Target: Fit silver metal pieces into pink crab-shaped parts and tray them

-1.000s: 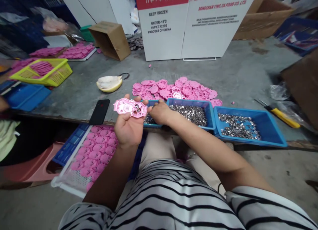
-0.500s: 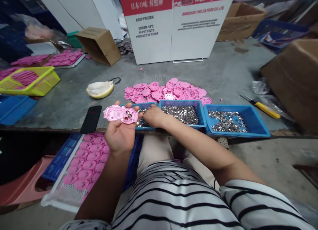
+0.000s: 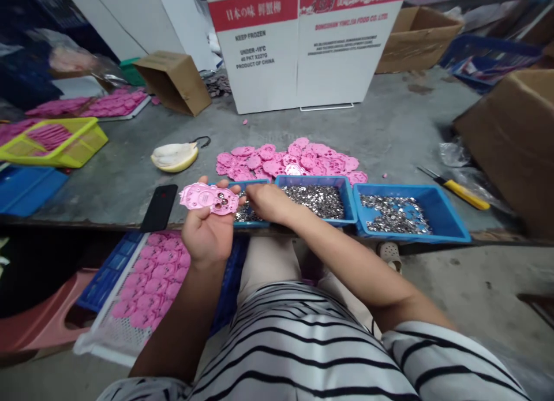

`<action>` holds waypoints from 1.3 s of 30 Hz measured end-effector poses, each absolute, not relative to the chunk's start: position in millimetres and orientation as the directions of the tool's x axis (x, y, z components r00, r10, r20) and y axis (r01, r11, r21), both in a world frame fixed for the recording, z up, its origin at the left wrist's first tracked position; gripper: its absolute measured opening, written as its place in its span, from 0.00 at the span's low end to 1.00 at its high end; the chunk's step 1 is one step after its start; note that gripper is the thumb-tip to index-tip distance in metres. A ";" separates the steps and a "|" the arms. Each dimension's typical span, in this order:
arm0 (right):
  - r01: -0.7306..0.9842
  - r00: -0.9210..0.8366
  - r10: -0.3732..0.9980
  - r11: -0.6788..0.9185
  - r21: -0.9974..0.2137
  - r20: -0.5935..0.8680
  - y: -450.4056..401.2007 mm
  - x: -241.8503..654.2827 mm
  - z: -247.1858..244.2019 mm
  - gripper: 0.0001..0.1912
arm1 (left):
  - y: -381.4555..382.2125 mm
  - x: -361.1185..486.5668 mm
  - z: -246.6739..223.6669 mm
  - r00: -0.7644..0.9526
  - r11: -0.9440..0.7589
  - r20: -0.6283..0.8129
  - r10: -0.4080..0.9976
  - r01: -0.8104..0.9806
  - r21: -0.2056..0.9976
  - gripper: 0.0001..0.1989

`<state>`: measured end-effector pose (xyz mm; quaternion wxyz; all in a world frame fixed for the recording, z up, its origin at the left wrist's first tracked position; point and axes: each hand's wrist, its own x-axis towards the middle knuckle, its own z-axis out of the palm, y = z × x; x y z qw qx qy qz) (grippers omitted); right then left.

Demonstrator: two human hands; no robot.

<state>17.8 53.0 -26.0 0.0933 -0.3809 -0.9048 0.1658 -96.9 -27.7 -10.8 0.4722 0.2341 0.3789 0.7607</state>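
My left hand [image 3: 210, 233] holds a pink plastic piece [image 3: 201, 197] flat on its fingers, thumb on its lower edge. Small shiny parts sit in the holes at the piece's right end. My right hand [image 3: 266, 201] is over the left blue bin [image 3: 259, 223], its fingers bent down toward the silvery metal parts; what its fingertips hold, if anything, is too small to tell. Two more blue bins, the middle one [image 3: 352, 208] and the right one [image 3: 452, 222], hold similar metal bits. Behind the bins lies a heap of pink pieces [image 3: 318, 156].
A black phone [image 3: 159, 207] and a yellow-rimmed shell-like dish [image 3: 174, 157] lie left. A yellow-handled tool [image 3: 465, 194] lies right. A white carton [image 3: 303, 55] stands behind the heap. Below the table edge, a white basket [image 3: 101, 332] holds pink pieces.
My right hand has shifted slightly left over the left bin. My left hand still holds the pink piece in nearly the same place.
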 end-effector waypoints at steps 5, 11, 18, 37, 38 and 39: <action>0.436 -0.518 0.845 0.395 -0.809 0.133 60.3 36.6 -35.6 0.06 | -23.7 -99.2 -19.6 -0.493 -0.197 -0.114 0.863 -0.535 0.822 0.27; -0.010 -0.459 0.888 0.029 -1.000 0.030 53.8 53.6 -35.8 0.12 | -23.7 -85.0 -28.0 -0.399 0.008 -0.238 0.886 -0.499 0.866 0.21; -0.024 -0.500 0.866 -0.025 -0.999 -0.010 37.1 54.3 -20.5 0.15 | -23.7 -67.5 -32.0 -0.352 -0.010 -0.158 0.923 -0.430 0.903 0.30; -0.043 -0.344 0.926 0.153 -0.987 0.158 15.0 70.3 -23.8 0.11 | -35.5 -63.4 -38.4 -0.083 -0.081 0.032 0.996 -0.689 0.720 0.22; -0.019 -0.349 0.921 0.180 -0.984 0.175 13.3 70.8 -22.8 0.11 | -35.8 -62.9 -39.4 -0.075 -0.091 0.055 0.996 -0.683 0.725 0.23; 0.007 -0.354 0.916 0.206 -0.979 0.190 11.9 71.2 -21.9 0.10 | -35.9 -62.3 -40.5 -0.065 -0.103 0.080 0.995 -0.673 0.733 0.24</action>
